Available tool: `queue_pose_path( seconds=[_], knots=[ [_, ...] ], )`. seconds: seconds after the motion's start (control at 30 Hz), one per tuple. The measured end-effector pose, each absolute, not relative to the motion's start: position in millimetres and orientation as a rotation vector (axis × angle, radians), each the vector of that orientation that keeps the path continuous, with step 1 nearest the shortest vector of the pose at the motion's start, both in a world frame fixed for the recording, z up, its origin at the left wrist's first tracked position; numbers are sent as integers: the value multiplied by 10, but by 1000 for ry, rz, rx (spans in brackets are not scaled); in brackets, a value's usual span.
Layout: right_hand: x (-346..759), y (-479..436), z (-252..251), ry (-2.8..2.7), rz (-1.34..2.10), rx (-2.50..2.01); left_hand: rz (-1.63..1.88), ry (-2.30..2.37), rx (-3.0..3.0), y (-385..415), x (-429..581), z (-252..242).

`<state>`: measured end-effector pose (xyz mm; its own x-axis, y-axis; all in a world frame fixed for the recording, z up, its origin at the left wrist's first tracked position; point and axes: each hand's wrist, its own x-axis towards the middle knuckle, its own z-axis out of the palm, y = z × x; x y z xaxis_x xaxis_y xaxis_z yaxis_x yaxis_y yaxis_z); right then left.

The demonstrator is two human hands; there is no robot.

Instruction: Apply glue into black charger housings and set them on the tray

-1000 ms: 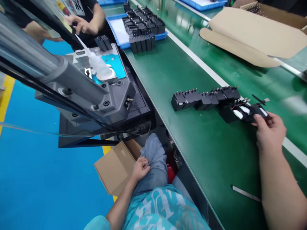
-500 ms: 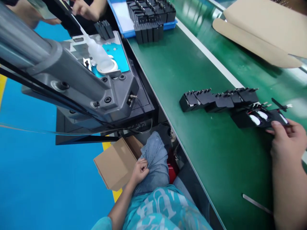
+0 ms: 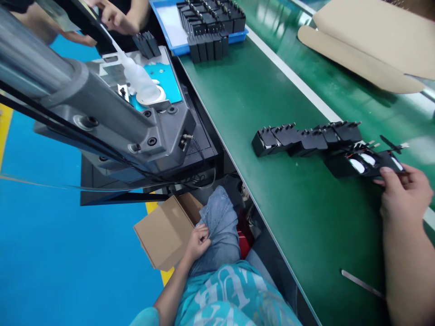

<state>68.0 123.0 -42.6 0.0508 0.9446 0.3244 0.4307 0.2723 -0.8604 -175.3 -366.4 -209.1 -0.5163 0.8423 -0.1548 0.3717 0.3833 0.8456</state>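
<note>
My right hand (image 3: 404, 192) reaches over the green belt (image 3: 272, 113) and its fingers pinch the near end of a black open housing (image 3: 360, 164) with white parts inside. A row of several black plug housings (image 3: 306, 136) with prongs up lies just left of it. My left hand (image 3: 199, 242) rests closed on my knee, gripping the jeans, well away from the belt.
A grey press machine (image 3: 102, 113) with a white squeeze bottle (image 3: 139, 83) stands at the left. A blue tray (image 3: 176, 31) of black housings sits at the far end, near another person's hands (image 3: 115, 18). Cardboard (image 3: 367, 45) lies at the right; a metal strip (image 3: 362, 284) lies near me.
The view shifted slightly. My right hand stays on the open housing, drawn a little to the right with it. My left hand has not moved.
</note>
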Motion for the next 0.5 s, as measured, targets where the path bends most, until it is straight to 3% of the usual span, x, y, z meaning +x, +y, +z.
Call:
queue_pose_path(
  seconds=[0.33,0.5],
  knots=[
    [521,1002,-255,-1712,620,-1359,966,2347,1090,-2892,-2147,-2155],
    [441,993,-259,-1785,647,-1338,307,2407,1177,-2125,-2113,-2226]
  ],
)
